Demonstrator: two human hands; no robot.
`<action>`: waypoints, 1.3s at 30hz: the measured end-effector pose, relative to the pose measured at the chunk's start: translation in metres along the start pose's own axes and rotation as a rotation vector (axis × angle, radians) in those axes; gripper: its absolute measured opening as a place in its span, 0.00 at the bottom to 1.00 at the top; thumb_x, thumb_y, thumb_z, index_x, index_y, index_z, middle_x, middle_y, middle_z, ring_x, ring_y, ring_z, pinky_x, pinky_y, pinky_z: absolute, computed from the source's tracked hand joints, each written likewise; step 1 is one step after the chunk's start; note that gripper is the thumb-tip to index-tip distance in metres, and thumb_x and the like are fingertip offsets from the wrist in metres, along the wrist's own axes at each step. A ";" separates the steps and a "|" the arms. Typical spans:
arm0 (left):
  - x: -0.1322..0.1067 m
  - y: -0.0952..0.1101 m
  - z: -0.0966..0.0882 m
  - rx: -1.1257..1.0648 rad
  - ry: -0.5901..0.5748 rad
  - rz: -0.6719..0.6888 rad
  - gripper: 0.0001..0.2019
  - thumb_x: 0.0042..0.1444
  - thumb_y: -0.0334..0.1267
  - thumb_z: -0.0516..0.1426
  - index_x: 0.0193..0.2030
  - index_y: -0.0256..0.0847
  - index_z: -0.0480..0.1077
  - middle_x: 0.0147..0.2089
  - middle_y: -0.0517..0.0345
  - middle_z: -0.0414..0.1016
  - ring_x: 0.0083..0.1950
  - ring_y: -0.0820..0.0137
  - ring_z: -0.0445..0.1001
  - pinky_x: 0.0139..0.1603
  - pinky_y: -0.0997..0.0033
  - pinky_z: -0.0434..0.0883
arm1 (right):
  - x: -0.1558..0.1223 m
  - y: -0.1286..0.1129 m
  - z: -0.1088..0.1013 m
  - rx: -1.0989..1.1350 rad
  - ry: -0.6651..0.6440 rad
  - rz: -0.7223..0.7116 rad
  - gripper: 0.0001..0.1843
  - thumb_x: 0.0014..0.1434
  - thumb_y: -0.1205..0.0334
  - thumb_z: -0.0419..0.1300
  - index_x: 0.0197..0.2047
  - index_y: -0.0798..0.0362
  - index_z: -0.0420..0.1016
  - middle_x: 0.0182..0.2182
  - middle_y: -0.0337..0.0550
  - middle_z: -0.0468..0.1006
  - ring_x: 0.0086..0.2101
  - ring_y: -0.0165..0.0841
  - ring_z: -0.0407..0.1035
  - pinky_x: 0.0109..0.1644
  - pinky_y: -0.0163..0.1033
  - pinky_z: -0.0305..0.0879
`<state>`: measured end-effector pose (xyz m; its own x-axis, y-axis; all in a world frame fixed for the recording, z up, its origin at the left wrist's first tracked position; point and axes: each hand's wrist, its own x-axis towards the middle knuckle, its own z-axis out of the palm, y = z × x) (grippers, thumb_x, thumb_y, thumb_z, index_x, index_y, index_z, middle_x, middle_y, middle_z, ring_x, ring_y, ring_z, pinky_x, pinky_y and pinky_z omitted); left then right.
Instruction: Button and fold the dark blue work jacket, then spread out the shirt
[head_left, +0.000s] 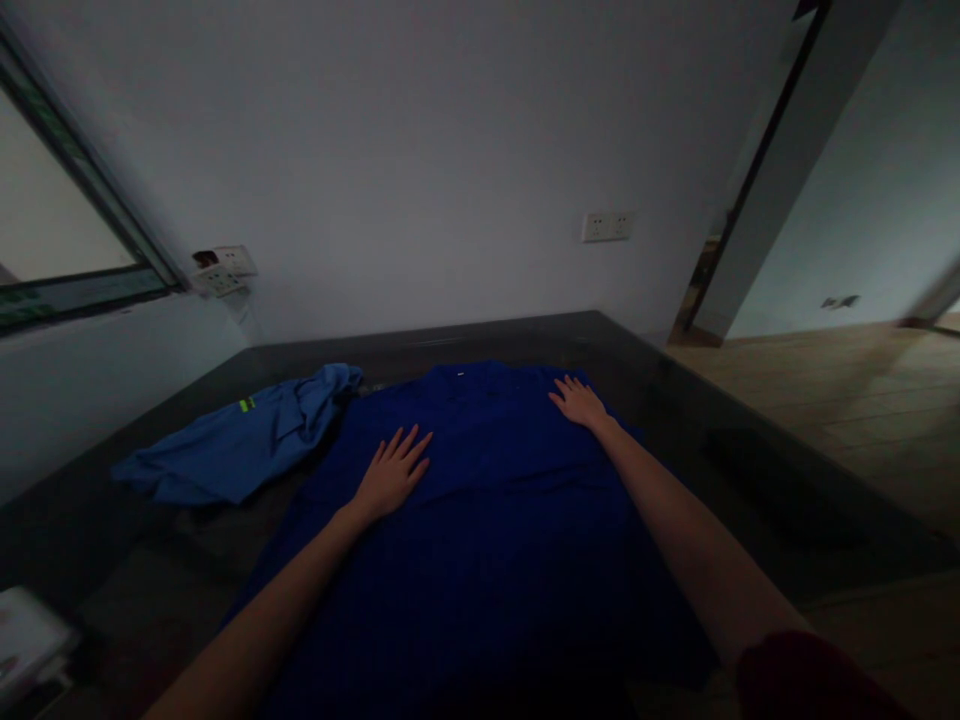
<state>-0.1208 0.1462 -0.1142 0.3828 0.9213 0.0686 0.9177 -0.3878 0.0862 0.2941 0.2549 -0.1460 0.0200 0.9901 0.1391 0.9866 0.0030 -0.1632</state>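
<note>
The dark-blue garment (480, 500) lies spread on the bench (637, 385), unfolded; spreading looks nearly done, though creases remain. The left hand (394, 472) and right hand (581, 403) rest flat on it, each grip open. A lighter-blue garment (255, 440) lies rumpled alongside.

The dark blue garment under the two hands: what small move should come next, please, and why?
Probably slide the right hand gently toward the body, palm flat, to smooth the dark blue garment: faint creases cross it nearer the body than that hand, which lies palm-down on it.
</note>
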 end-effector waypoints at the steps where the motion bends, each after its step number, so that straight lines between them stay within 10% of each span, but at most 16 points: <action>1: 0.000 0.000 0.001 0.012 0.003 -0.004 0.26 0.65 0.51 0.39 0.69 0.53 0.45 0.72 0.60 0.41 0.71 0.58 0.38 0.67 0.48 0.45 | 0.000 0.000 0.000 0.001 0.001 0.002 0.37 0.64 0.41 0.36 0.67 0.55 0.51 0.66 0.53 0.49 0.65 0.46 0.42 0.65 0.54 0.42; 39: 0.012 -0.003 0.005 0.031 -0.002 -0.019 0.26 0.64 0.54 0.38 0.68 0.56 0.45 0.71 0.63 0.43 0.71 0.60 0.40 0.67 0.50 0.46 | 0.019 0.024 -0.003 -0.081 -0.058 0.053 0.38 0.64 0.43 0.33 0.67 0.63 0.47 0.67 0.56 0.46 0.65 0.42 0.39 0.66 0.56 0.35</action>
<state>-0.1184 0.1582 -0.1183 0.3651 0.9287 0.0655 0.9278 -0.3688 0.0572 0.3189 0.2735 -0.1440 0.0656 0.9950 0.0755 0.9943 -0.0588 -0.0894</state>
